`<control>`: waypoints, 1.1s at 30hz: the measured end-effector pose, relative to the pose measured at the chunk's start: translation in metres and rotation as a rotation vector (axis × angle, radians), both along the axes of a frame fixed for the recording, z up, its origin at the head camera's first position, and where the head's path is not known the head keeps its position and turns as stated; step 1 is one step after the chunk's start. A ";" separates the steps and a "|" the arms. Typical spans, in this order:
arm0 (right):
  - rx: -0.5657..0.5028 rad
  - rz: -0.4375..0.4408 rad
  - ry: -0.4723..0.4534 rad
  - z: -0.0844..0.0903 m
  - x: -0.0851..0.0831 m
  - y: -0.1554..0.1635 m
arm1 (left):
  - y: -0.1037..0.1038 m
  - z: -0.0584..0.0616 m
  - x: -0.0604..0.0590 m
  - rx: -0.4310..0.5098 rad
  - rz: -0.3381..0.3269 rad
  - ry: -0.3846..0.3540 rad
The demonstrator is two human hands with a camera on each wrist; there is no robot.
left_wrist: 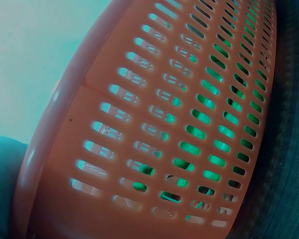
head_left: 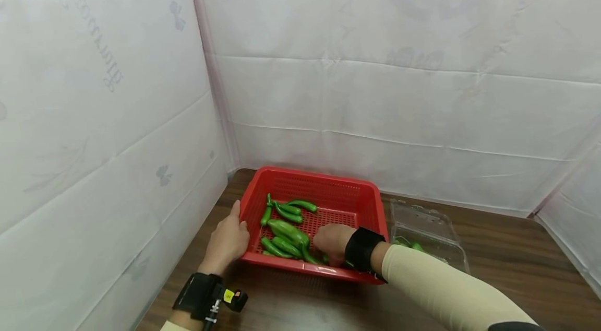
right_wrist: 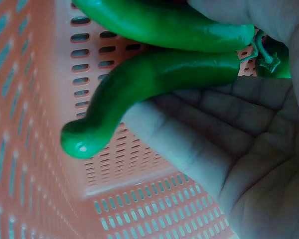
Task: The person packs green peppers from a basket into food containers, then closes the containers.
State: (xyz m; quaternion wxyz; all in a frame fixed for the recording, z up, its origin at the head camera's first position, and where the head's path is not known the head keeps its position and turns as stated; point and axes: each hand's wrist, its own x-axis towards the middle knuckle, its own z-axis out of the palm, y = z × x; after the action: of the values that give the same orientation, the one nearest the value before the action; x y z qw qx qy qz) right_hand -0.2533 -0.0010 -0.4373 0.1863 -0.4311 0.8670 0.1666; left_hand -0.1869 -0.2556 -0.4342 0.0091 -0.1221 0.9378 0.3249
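A red plastic basket (head_left: 328, 180) with perforated walls stands on the table, several green peppers (head_left: 287, 232) inside it. At its left side my left hand (head_left: 226, 239) grips the rim; the left wrist view shows the slotted outer wall (left_wrist: 55, 199) up close, with green showing through the slots. My right hand (head_left: 334, 241) reaches down inside, near the front wall. In the right wrist view, a curved green pepper (right_wrist: 154, 77) lies along the fingers (right_wrist: 164, 134), a second green pepper (right_wrist: 159, 25) just above it by the thumb.
Right of the basket, partly behind my right forearm, stands a clear plastic container (head_left: 424, 221) with an upright lid and some green peppers (head_left: 415, 246) in it. White sheeting (head_left: 399, 111) walls the brown wooden table (head_left: 507, 247) at the back and sides.
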 end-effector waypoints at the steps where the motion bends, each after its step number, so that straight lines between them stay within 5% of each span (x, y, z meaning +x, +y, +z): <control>1: 0.000 0.004 0.004 0.000 0.000 0.000 | 0.000 0.000 0.000 -0.001 0.001 0.000; 21: 0.036 -0.016 -0.070 0.006 -0.005 -0.001 | 0.000 0.002 0.000 -0.010 -0.008 -0.005; 33: 0.021 -0.034 -0.005 0.016 -0.001 -0.001 | 0.000 0.002 0.000 -0.009 -0.010 -0.011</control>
State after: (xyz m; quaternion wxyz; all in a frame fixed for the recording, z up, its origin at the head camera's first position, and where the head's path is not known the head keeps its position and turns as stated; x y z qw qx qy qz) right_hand -0.2543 -0.0023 -0.4209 0.1958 -0.4147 0.8720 0.1712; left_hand -0.1871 -0.2558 -0.4323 0.0153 -0.1194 0.9398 0.3197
